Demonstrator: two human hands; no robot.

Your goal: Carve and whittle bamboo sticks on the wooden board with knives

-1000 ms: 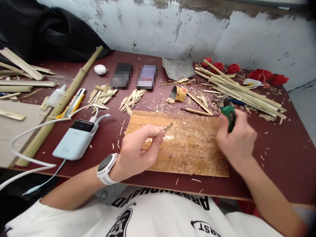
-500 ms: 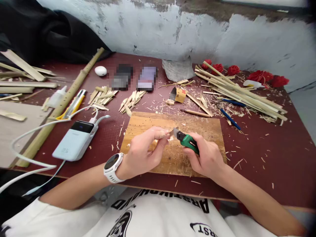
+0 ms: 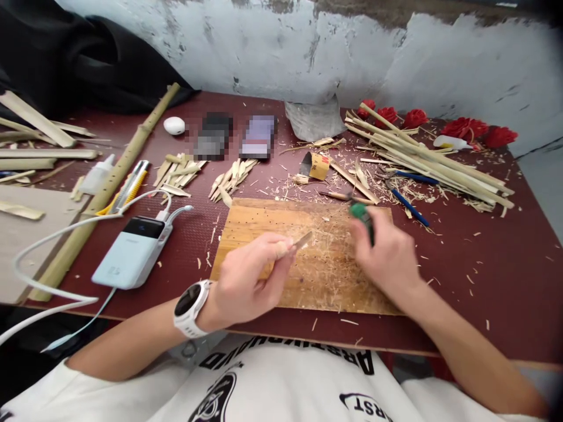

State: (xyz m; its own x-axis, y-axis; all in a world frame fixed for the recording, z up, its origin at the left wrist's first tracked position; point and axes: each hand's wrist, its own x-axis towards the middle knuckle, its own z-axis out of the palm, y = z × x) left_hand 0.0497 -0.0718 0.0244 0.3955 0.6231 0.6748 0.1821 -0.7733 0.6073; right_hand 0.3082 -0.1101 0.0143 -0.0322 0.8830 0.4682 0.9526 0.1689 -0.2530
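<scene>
My left hand, with a white watch on the wrist, pinches a small bamboo sliver whose tip points right over the wooden board. My right hand is closed round a green-handled knife and is blurred by motion, a hand's width right of the sliver's tip. Fine shavings lie on the board between the two hands.
A blue power bank with white cables lies left of the board, beside a long bamboo pole and a yellow cutter. Cut bamboo pieces, long bamboo strips, red flowers and a tape roll sit behind.
The right hand brought the knife in to the sliver's tip half a second ago, then swept it away up and to the right. The left hand has barely moved.
</scene>
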